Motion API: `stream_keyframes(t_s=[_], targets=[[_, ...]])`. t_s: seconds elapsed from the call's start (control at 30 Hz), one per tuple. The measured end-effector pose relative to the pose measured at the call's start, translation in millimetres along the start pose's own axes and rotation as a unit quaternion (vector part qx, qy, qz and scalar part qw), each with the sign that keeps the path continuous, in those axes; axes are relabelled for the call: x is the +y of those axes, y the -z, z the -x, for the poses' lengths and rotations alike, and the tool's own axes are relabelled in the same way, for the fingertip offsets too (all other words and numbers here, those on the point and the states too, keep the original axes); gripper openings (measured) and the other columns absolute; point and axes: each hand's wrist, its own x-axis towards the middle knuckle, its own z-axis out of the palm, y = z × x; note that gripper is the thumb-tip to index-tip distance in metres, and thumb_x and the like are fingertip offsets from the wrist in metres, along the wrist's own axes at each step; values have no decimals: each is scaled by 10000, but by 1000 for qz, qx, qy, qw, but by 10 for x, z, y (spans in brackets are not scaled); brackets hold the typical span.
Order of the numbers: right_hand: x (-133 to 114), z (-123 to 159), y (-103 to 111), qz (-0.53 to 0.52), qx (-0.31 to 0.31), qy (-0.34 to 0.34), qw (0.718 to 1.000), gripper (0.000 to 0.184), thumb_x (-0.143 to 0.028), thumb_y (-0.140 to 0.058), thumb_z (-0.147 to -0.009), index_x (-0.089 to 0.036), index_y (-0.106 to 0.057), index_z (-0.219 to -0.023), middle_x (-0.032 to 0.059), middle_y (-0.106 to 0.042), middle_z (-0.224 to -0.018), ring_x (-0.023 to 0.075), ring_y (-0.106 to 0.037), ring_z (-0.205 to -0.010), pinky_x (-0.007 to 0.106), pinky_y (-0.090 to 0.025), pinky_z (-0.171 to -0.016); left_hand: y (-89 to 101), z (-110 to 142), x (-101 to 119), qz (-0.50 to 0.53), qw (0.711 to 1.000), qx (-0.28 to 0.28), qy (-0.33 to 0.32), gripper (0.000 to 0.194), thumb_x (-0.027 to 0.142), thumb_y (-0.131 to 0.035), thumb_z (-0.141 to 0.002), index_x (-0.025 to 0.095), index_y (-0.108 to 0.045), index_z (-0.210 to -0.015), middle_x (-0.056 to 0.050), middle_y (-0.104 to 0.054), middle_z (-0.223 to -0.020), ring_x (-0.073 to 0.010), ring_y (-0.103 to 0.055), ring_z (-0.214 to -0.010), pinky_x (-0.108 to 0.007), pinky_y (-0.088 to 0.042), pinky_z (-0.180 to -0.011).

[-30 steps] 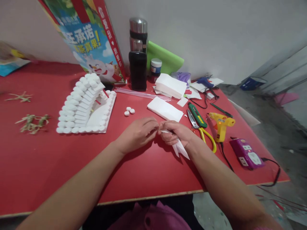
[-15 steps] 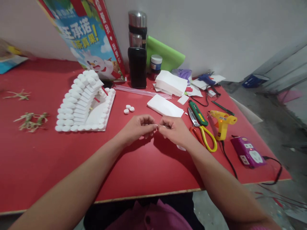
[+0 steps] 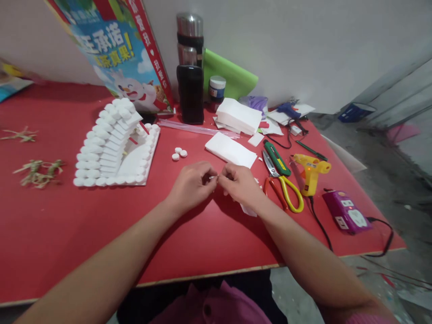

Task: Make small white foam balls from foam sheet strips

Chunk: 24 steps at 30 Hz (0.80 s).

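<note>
My left hand [image 3: 191, 185] and my right hand [image 3: 239, 182] meet fingertip to fingertip above the red table. Between them shows only a sliver of a small white piece [image 3: 212, 177], pinched by the left thumb and fingers; its full shape is hidden. The right fingertips are pressed together at its other end. Left of the hands lie three white round tablets [image 3: 176, 156]. Further left stands a white model [image 3: 108, 155] with stacked round pieces, a stair-like slope and small red sticks. A folded white sheet [image 3: 232, 150] lies just beyond the hands.
To the right are scissors [image 3: 286, 193], a green cutter [image 3: 276, 157], a yellow glue gun [image 3: 310, 171] and a purple power socket [image 3: 347, 213] with cords. A thermos [image 3: 190, 27], a black phone [image 3: 191, 94] and a printed box [image 3: 135, 67] stand behind. Straw pieces [image 3: 40, 172] lie far left.
The hands stay together while the fingers shift around the small white piece, the left hand curling and turning slightly. The whole view has moved a little, so the table items appear slightly further left.
</note>
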Motion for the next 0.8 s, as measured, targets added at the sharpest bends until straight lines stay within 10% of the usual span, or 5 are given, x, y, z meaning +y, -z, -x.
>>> stream_keyframes(t_s=[0.37, 0.8], targets=[[29, -33, 6, -150, -10, -4, 989, 155, -264, -652, -897, -212, -543, -800, -36, -677, -591, 78, -526, -359, 210, -394, -406, 12, -39, -28, 35, 997, 44, 45, 97, 219, -622, -869, 179, -676, -800, -23, -705, -757, -145, -607, -657, -281, -457, -647], [-103, 26, -37, -280, -36, -30, 959, 159, -253, -666, -854, -202, -554, -754, -17, -706, -617, 90, -557, -369, 207, -411, -376, -33, 9, 27, -26, 993, 102, -60, 151, 196, -607, -937, 189, -668, -799, -29, -710, -748, -154, -626, -686, -294, -466, -685]])
